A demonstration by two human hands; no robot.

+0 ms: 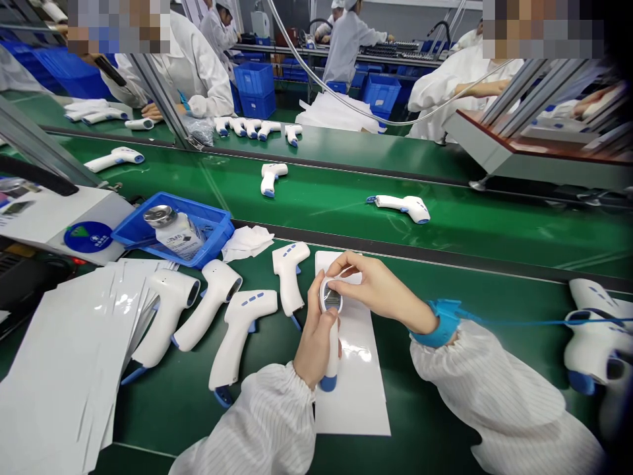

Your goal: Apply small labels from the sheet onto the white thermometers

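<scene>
A white handheld device (332, 349) with a blue end and a grey display window is held over a white sheet (361, 376). My left hand (316, 333) is wrapped round its body, thumb just below the window. My right hand (368, 287), with a blue wrist strap, has its fingers closed at the top of the device, thumb by the window's edge. Whether a small piece is between those fingertips cannot be made out. To the left lie several similar white devices, the nearest one (240, 336) with a blue flap at its handle end.
A blue tray (217, 241) holds a bottle, beside white wipes (247, 242). Stacked white sheets (64, 356) lie at the left, more devices (588, 343) at the right. Beyond, a green conveyor (326, 198) carries devices. People in white coats work across it.
</scene>
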